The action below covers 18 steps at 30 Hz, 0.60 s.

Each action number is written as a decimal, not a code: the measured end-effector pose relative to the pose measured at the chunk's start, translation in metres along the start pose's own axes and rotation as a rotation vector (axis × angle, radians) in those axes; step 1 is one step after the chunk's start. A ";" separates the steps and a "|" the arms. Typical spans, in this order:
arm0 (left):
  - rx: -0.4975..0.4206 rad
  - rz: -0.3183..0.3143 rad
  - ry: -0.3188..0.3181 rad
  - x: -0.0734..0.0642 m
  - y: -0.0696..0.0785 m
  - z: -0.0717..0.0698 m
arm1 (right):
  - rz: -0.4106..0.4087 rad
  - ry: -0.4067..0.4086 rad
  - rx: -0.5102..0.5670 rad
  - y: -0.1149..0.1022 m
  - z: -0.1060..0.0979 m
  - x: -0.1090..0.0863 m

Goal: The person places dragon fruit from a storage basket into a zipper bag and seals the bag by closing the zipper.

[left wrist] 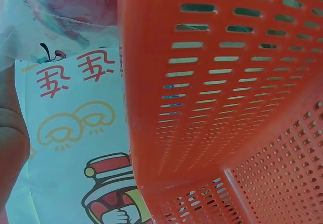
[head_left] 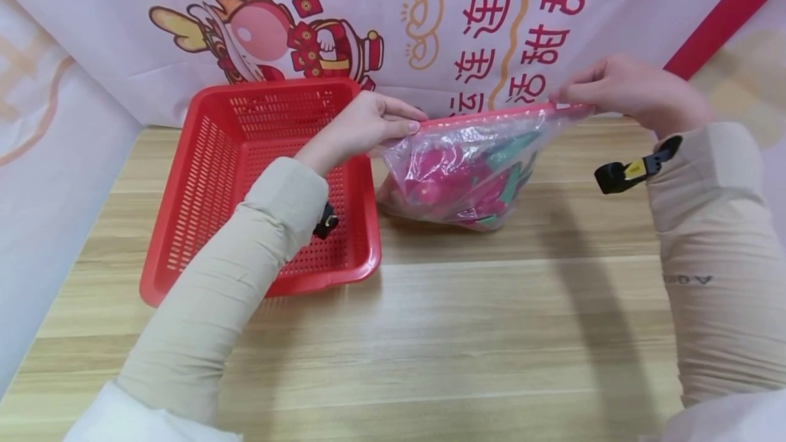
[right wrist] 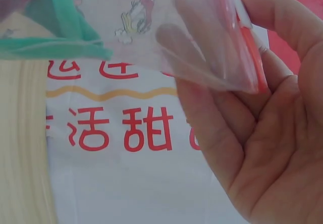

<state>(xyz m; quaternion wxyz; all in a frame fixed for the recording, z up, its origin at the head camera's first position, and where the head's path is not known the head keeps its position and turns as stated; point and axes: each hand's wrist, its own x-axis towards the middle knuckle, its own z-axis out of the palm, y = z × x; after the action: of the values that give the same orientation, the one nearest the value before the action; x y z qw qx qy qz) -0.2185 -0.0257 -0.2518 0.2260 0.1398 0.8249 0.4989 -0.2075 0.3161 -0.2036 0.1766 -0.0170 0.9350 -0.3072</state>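
Observation:
A clear zip bag (head_left: 467, 169) with a red zip strip along its top is held up between both hands, its lower part at the wooden table. Pink and green things show through the plastic; their kind cannot be told. At the bag's left top corner, my left hand (head_left: 362, 121) pinches the strip. My right hand (head_left: 638, 91) grips the other end at the right, and in the right wrist view the thumb and fingers of that hand (right wrist: 282, 113) pinch the red strip by its white slider (right wrist: 242, 12).
A red perforated plastic basket (head_left: 368, 237) stands left of the bag, under my left forearm. Behind the wooden table (head_left: 442, 346) hangs a white printed cloth (head_left: 424, 87) with red characters and a cartoon figure. Black straps circle both wrists.

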 end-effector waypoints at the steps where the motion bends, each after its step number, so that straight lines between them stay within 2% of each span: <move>1: -0.001 0.000 0.000 0.000 0.000 0.000 | 0.005 0.002 -0.003 0.002 -0.001 0.000; 9: -0.008 0.000 0.006 0.001 -0.002 0.000 | 0.028 0.007 0.000 0.014 -0.007 0.002; 18: 0.006 -0.008 0.006 -0.001 -0.004 -0.001 | 0.036 0.035 0.079 0.015 0.003 0.003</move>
<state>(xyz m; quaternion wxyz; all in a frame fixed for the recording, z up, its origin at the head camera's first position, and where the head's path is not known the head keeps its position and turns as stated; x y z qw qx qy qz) -0.2181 -0.0287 -0.2553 0.2251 0.1358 0.8276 0.4959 -0.2084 0.3265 -0.2153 0.1664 0.0122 0.9251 -0.3410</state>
